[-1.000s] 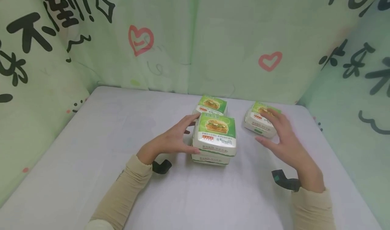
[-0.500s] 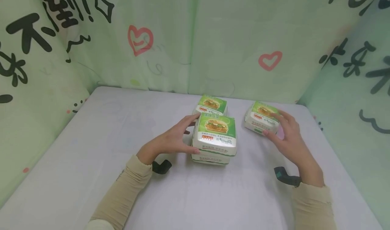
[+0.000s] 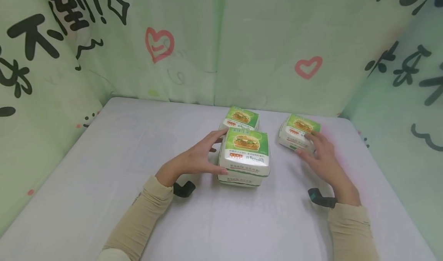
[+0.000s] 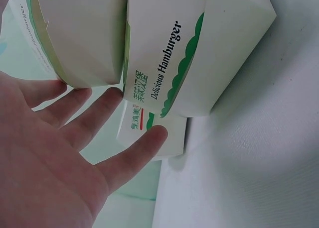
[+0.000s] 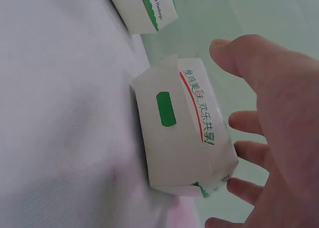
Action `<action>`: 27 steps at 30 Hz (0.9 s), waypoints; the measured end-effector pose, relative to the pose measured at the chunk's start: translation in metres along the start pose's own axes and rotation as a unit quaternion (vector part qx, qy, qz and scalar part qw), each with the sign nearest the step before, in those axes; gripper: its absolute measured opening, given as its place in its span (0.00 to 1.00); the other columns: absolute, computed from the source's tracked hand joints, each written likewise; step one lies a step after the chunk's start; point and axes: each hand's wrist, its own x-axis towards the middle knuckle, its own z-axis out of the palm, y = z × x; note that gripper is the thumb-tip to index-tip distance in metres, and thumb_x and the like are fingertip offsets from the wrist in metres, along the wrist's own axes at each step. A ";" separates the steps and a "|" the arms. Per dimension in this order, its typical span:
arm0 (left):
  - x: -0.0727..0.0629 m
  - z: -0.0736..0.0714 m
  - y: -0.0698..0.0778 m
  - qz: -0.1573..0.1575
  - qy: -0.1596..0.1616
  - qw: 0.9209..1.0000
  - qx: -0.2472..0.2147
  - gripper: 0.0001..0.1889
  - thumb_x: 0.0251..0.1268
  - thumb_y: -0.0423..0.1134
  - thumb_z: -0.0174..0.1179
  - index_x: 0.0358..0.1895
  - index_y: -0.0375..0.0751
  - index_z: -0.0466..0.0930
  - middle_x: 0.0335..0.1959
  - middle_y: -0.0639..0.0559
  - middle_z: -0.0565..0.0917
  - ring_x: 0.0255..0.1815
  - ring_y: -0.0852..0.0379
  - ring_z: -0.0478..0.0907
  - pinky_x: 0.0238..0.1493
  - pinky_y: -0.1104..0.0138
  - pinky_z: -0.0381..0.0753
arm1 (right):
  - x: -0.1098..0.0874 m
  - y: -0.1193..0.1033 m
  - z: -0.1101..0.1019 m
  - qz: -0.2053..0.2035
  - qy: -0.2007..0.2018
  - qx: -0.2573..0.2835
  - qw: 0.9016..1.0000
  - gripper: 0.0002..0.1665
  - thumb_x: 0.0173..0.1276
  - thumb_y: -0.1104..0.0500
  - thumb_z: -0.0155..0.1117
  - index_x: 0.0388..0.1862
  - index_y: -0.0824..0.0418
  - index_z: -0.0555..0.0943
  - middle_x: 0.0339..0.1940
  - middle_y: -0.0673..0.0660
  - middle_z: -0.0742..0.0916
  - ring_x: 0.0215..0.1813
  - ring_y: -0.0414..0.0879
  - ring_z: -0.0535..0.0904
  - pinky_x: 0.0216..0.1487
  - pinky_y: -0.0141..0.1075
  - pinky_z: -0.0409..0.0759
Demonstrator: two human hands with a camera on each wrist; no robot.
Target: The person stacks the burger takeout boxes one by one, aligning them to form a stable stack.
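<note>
Two white-and-green hamburger boxes stand stacked in the middle, the upper box (image 3: 245,153) slightly offset on the lower box (image 3: 239,180). My left hand (image 3: 192,157) is at the stack's left side, thumb by the front corner and index finger at the back. In the left wrist view its spread fingers (image 4: 94,113) are right at the boxes' walls. On the right sits another hamburger box (image 3: 298,132), also seen as a box (image 5: 184,128) in the right wrist view. My right hand (image 3: 322,157) is at its right side, fingers loosely bent, the fingertips close to its lid edge.
A further hamburger box (image 3: 241,118) stands behind the stack, partly hidden by it. All rest on a white-covered table (image 3: 114,168). Green printed cloth (image 3: 256,53) rises close behind and at both sides. Dark wrist mounts (image 3: 184,189) sit at both cuffs.
My right hand has drawn back from over the right box to its side, then shifted slightly left. My left hand and the boxes have stayed in place.
</note>
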 end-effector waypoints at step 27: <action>-0.001 0.001 0.001 -0.013 -0.003 1.000 0.012 0.59 0.51 0.52 0.75 0.81 0.56 0.41 0.77 0.56 0.55 0.76 0.55 0.60 0.69 0.49 0.71 | -0.002 -0.003 0.007 0.036 0.020 -0.023 0.999 0.40 0.73 0.49 0.59 0.73 0.71 0.59 0.74 0.77 0.54 0.73 0.77 0.48 0.66 0.73 0.53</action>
